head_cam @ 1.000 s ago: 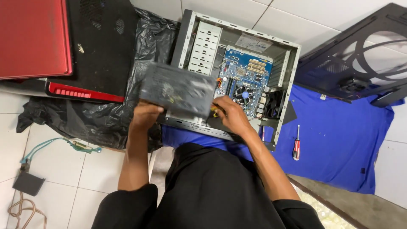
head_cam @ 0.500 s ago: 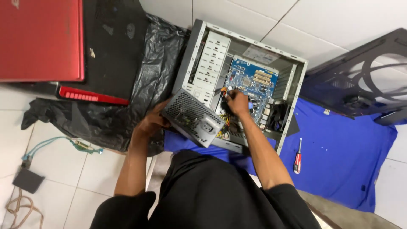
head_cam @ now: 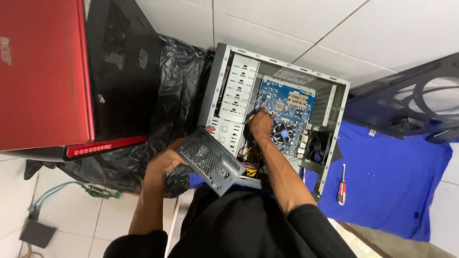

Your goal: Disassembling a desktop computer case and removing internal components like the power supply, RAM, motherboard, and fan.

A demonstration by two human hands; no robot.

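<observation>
- While gripped at its near-left edge by the left hand (head_cam: 167, 160), fingers clamped around it: grey power supply unit (head_cam: 211, 161), tilted, perforated grille face up, held above the lower-left corner of the open computer case (head_cam: 220, 76).
- Trailing from the unit into the case: bundle of yellow, red and black cables (head_cam: 251, 162).
- Reaching inside the case, fingers pinched together near the left edge of the blue motherboard (head_cam: 287, 107): right hand (head_cam: 261, 125); whether closed on a connector or wire, cannot tell.
- Just right of that hand, on the board: round cooler fan (head_cam: 282, 133).
- Lying on its side on a blue cloth (head_cam: 392, 191): the case itself, with a red-handled screwdriver (head_cam: 341, 186) on the cloth, well apart from both hands.
- Under the case's left side: black plastic bag (head_cam: 177, 81).
- Far left: red laptop (head_cam: 40, 71) on a black panel.
- Upper right: black side frame (head_cam: 406, 105) on white floor tiles.
</observation>
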